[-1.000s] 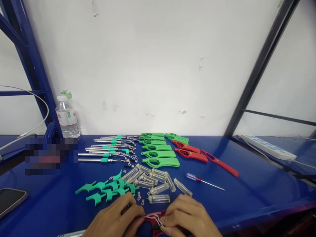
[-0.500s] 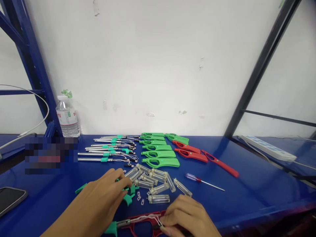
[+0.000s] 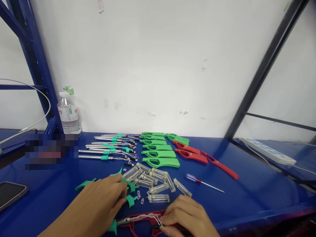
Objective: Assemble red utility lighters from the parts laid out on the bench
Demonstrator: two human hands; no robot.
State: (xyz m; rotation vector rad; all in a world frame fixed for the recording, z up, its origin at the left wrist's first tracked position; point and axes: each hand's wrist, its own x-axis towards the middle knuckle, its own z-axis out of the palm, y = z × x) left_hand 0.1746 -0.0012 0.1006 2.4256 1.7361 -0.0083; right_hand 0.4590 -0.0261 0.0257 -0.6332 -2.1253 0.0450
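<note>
Since the first frame, the left hand [image 3: 106,197] has moved away from the red casing [image 3: 132,229] at the near edge of the view, and it is now over the cluster of green trigger pieces [image 3: 85,185]. Its fingers are curled down with little gap among them; whether they grip a piece is hidden. One green piece [image 3: 130,201] lies just beside the fingertips.

The right hand [image 3: 187,214] has stayed at the red casing, thumb and fingers closed in a pinch on its right part, by the white wires [image 3: 145,216]. These wires run along the casing from a metal tube [image 3: 122,222] with a green collar [image 3: 113,227], partly under the left forearm's side.

Beyond the hands, clear tubes [image 3: 159,198] lie in a loose heap on the blue desk [image 3: 209,210], small pale clips [image 3: 142,201] between them and the green pieces. To the right rests a screwdriver [image 3: 193,178], its shaft pointing rightward. Farther back are a column of green casings [image 3: 161,162], three other red casings [image 3: 192,156] to their right, and metal rods [image 3: 91,157] with green collars and wires to their left. A water bottle [image 3: 69,115] stands upright near the wall; a phone [image 3: 12,194] lies at the left edge.
</note>
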